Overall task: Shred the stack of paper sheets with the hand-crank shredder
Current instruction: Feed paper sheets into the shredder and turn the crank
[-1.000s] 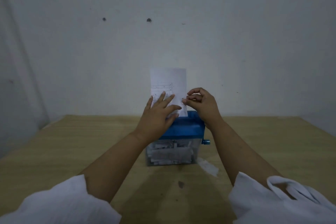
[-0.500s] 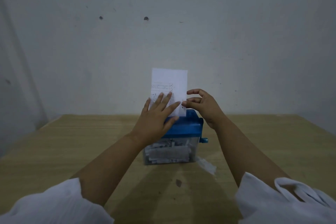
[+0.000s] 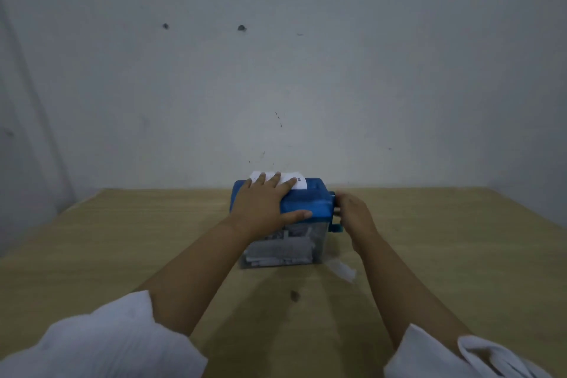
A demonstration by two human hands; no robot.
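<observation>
Shredder (image 3: pixel 310 204): a small box with a glossy blue plastic top over a clear bin (image 3: pixel 285 250). It stands on the table (image 3: pixel 122 239), close to the wall (image 3: pixel 306 70).
Paper (image 3: pixel 288 176): a thin white sheet with faint print. Only a short strip shows at the back of the blue top, under the fingertips.
Bin: see-through, straight-walled, packed with crumpled pale strips.
Left hand (image 3: pixel 264 205): flat on the blue top with straight, spread fingers, tips on the paper and thumb along the front edge. It grasps nothing.
Right hand (image 3: pixel 352 212): curled round the crank (image 3: pixel 336 228) at the shredder's right side, blurred.
Crank: blue plastic, mostly hidden by the hand.
Scrap (image 3: pixel 342 270): a limp white strip on the table beside the bin.
Table: pale matte wood with a fine grain.
Sleeves (image 3: pixel 107 341): white crinkled cloth.
Wall: dull, pale, speckled with dark marks.
</observation>
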